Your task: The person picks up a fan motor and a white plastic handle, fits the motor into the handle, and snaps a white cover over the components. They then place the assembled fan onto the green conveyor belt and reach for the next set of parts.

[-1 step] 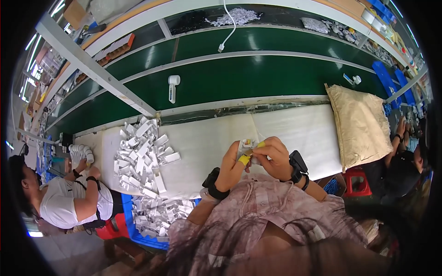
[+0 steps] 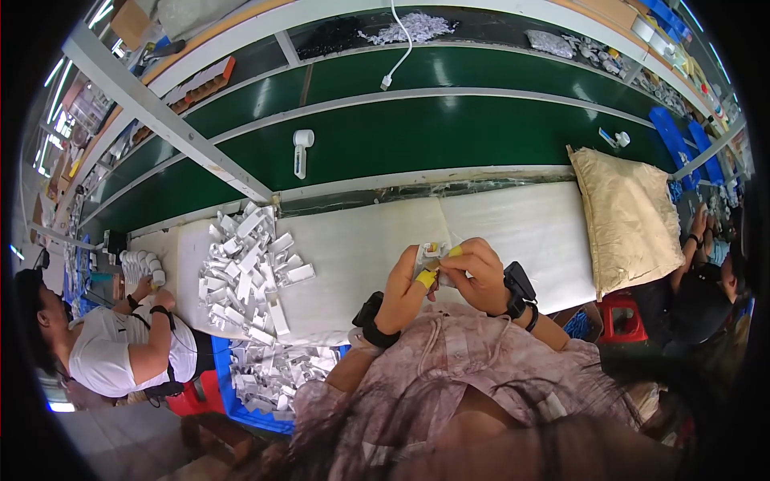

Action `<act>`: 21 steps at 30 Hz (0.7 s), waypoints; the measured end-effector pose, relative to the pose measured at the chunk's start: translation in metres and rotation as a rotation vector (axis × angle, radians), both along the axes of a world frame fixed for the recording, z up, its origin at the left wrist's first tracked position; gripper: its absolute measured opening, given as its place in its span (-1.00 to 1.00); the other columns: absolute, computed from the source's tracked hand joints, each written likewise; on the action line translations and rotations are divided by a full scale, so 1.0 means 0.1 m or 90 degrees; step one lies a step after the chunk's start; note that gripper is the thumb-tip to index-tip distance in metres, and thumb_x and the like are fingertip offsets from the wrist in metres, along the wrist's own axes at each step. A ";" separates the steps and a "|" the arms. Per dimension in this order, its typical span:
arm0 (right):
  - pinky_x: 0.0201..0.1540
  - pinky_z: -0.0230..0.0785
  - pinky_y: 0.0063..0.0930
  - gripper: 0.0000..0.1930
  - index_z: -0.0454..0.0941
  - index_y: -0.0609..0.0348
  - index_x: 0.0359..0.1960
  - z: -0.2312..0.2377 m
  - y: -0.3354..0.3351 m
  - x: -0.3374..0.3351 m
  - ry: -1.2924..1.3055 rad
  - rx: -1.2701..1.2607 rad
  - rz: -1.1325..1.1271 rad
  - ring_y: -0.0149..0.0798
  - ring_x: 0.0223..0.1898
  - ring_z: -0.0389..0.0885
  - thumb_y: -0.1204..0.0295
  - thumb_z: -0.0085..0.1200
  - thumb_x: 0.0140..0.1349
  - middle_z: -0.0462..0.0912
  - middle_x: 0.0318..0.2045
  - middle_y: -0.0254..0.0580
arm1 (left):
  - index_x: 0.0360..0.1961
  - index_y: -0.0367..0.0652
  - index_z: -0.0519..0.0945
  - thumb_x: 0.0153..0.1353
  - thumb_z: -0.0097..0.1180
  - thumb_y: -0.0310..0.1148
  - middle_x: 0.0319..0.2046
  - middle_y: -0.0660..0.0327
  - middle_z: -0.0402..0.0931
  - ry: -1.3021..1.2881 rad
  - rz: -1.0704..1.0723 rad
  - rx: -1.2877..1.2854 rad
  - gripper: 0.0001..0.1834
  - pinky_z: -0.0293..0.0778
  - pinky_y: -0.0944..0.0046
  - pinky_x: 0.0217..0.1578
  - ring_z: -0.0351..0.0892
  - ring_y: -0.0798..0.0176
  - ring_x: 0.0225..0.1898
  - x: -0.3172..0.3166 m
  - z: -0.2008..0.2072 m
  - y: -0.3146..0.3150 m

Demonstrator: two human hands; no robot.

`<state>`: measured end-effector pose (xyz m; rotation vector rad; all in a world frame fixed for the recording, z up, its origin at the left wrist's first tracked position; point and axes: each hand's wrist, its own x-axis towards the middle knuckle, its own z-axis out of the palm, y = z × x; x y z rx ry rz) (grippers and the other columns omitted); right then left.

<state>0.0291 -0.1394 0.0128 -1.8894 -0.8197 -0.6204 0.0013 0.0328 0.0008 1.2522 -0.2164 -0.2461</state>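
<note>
Head view: two bare hands work close together above the near edge of a pale-covered counter (image 2: 361, 264), in front of the wearer's torso. Left hand (image 2: 401, 287) grasps a small white piece (image 2: 434, 249), which shows a yellowish patch; the thumb bears a yellow wrap. Right hand (image 2: 479, 278) is bunched, thumb and fingertips drawn together at the right side of that piece, a yellow wrap on one fingertip; whether it pinches the piece itself or something smaller, cannot tell, fingers hide it. Piece sits between the two hands, held up off the counter. Black devices are strapped at both wrists.

Left of the hands, well apart: a loose heap of white housings (image 2: 245, 268) on the counter, lying at all angles. Just below the counter's edge there, a blue crate (image 2: 277, 426) filled with more white parts (image 2: 281, 377).

Right end of the counter: a bulky tan sack (image 2: 634, 220). Beyond the counter runs a green belt (image 2: 465, 132); on it a white round-headed device (image 2: 301, 151). A white cable (image 2: 407, 44) hangs from above, plug end down.

Far left: a co-worker in a white shirt (image 2: 120, 353), hands near stacked white round parts (image 2: 143, 267). Right: a red stool (image 2: 622, 318), and another person in dark clothing (image 2: 698, 301).
</note>
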 end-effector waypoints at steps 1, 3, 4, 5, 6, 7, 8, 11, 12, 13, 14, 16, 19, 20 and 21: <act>-0.38 0.32 -0.37 -0.73 0.59 0.12 -0.36 0.00 0.00 0.01 0.003 0.000 0.001 -0.15 -0.41 0.49 0.65 0.28 -0.16 0.52 -0.42 -0.22 | 0.11 -0.26 0.27 0.22 -0.32 -0.60 -0.31 0.18 0.42 -0.003 -0.002 0.000 -0.60 0.44 0.39 -0.45 0.41 0.40 -0.41 0.02 0.01 -0.01; -0.36 0.32 -0.40 -0.75 0.60 0.20 -0.37 0.02 0.01 0.01 -0.001 0.002 0.000 -0.16 -0.39 0.47 0.70 0.24 -0.15 0.50 -0.42 -0.20 | 0.09 -0.27 0.28 0.22 -0.33 -0.60 -0.31 0.18 0.41 -0.005 -0.007 0.000 -0.61 0.44 0.40 -0.46 0.41 0.40 -0.41 0.01 0.04 0.00; -0.36 0.32 -0.40 -0.75 0.60 0.20 -0.37 0.02 0.02 0.00 0.002 0.002 -0.002 -0.16 -0.39 0.47 0.70 0.24 -0.15 0.50 -0.42 -0.20 | 0.08 -0.28 0.28 0.21 -0.34 -0.60 -0.33 0.19 0.41 -0.013 -0.008 0.005 -0.62 0.44 0.40 -0.46 0.41 0.40 -0.42 0.01 0.05 0.00; -0.36 0.32 -0.40 -0.75 0.60 0.20 -0.37 0.00 0.03 0.01 0.003 0.001 -0.006 -0.16 -0.39 0.47 0.70 0.25 -0.15 0.50 -0.42 -0.20 | 0.06 -0.29 0.29 0.21 -0.34 -0.60 -0.35 0.19 0.40 -0.023 -0.004 0.010 -0.62 0.44 0.41 -0.46 0.40 0.40 -0.43 0.02 0.05 0.00; -0.36 0.32 -0.41 -0.75 0.60 0.20 -0.38 -0.01 0.03 0.01 0.004 0.000 -0.010 -0.16 -0.39 0.47 0.70 0.25 -0.15 0.50 -0.43 -0.21 | 0.06 -0.29 0.29 0.21 -0.34 -0.60 -0.35 0.19 0.40 -0.022 -0.001 0.010 -0.62 0.44 0.41 -0.46 0.40 0.40 -0.43 0.01 0.06 0.01; -0.36 0.32 -0.41 -0.75 0.60 0.20 -0.38 -0.01 0.05 0.01 0.005 0.000 -0.007 -0.16 -0.39 0.47 0.70 0.25 -0.15 0.50 -0.43 -0.21 | 0.05 -0.29 0.29 0.21 -0.34 -0.61 -0.37 0.19 0.40 -0.021 0.008 0.025 -0.63 0.43 0.41 -0.46 0.39 0.41 -0.43 0.01 0.07 0.02; -0.37 0.31 -0.40 -0.75 0.60 0.19 -0.38 -0.01 0.05 0.01 -0.002 -0.004 -0.011 -0.17 -0.39 0.47 0.69 0.26 -0.15 0.49 -0.43 -0.21 | 0.04 -0.29 0.30 0.20 -0.34 -0.61 -0.38 0.20 0.39 -0.021 0.012 0.037 -0.64 0.42 0.42 -0.47 0.39 0.42 -0.44 0.01 0.08 0.02; -0.37 0.31 -0.39 -0.76 0.60 0.19 -0.38 -0.02 0.05 0.03 -0.017 -0.009 -0.020 -0.17 -0.40 0.47 0.68 0.27 -0.15 0.49 -0.43 -0.21 | 0.04 -0.29 0.30 0.20 -0.33 -0.61 -0.40 0.20 0.39 -0.014 0.010 0.046 -0.63 0.40 0.43 -0.48 0.38 0.42 -0.46 0.02 0.10 0.01; -0.37 0.31 -0.39 -0.76 0.60 0.19 -0.38 -0.01 0.06 0.03 -0.027 -0.011 -0.024 -0.16 -0.40 0.47 0.67 0.27 -0.15 0.49 -0.43 -0.21 | 0.04 -0.29 0.30 0.20 -0.33 -0.61 -0.40 0.20 0.39 -0.013 0.011 0.047 -0.63 0.40 0.43 -0.48 0.38 0.42 -0.46 0.02 0.12 0.01; -0.37 0.31 -0.39 -0.76 0.60 0.19 -0.38 -0.01 0.07 0.03 -0.025 -0.009 -0.023 -0.16 -0.40 0.47 0.67 0.27 -0.15 0.49 -0.43 -0.21 | 0.03 -0.29 0.30 0.20 -0.33 -0.61 -0.41 0.21 0.39 -0.008 0.018 0.048 -0.64 0.39 0.44 -0.48 0.37 0.43 -0.47 0.01 0.13 0.01; -0.37 0.30 -0.38 -0.76 0.59 0.19 -0.38 -0.02 0.07 0.04 -0.021 -0.015 -0.025 -0.16 -0.40 0.46 0.67 0.27 -0.15 0.49 -0.44 -0.21 | 0.02 -0.29 0.31 0.19 -0.33 -0.62 -0.41 0.21 0.39 -0.004 0.023 0.047 -0.64 0.38 0.44 -0.49 0.37 0.44 -0.47 0.02 0.12 0.01; -0.37 0.30 -0.38 -0.76 0.59 0.19 -0.38 -0.04 0.06 0.06 -0.015 -0.020 -0.029 -0.16 -0.41 0.46 0.66 0.28 -0.15 0.49 -0.44 -0.21 | 0.01 -0.29 0.32 0.19 -0.33 -0.62 -0.42 0.22 0.39 -0.003 0.022 0.057 -0.65 0.37 0.45 -0.49 0.36 0.44 -0.48 0.04 0.08 0.01; -0.37 0.30 -0.37 -0.77 0.59 0.19 -0.38 -0.01 0.05 0.05 -0.009 -0.013 -0.027 -0.15 -0.41 0.46 0.66 0.27 -0.14 0.48 -0.45 -0.20 | 0.00 -0.30 0.33 0.19 -0.32 -0.61 -0.43 0.23 0.38 -0.003 0.021 0.072 -0.66 0.36 0.46 -0.50 0.35 0.45 -0.48 0.05 0.09 0.00; -0.37 0.30 -0.37 -0.77 0.59 0.19 -0.39 -0.01 0.05 0.05 -0.010 -0.012 -0.023 -0.15 -0.42 0.45 0.66 0.27 -0.14 0.48 -0.45 -0.20 | -0.01 -0.30 0.33 0.19 -0.31 -0.60 -0.43 0.23 0.38 -0.002 0.026 0.080 -0.67 0.36 0.46 -0.50 0.35 0.46 -0.48 0.03 0.09 0.01; -0.38 0.29 -0.37 -0.77 0.59 0.19 -0.39 0.00 0.06 0.04 -0.011 -0.010 -0.019 -0.15 -0.42 0.45 0.66 0.27 -0.14 0.47 -0.46 -0.20 | -0.01 -0.30 0.33 0.19 -0.31 -0.60 -0.43 0.23 0.38 0.000 0.028 0.081 -0.67 0.36 0.46 -0.50 0.35 0.46 -0.48 0.02 0.09 0.01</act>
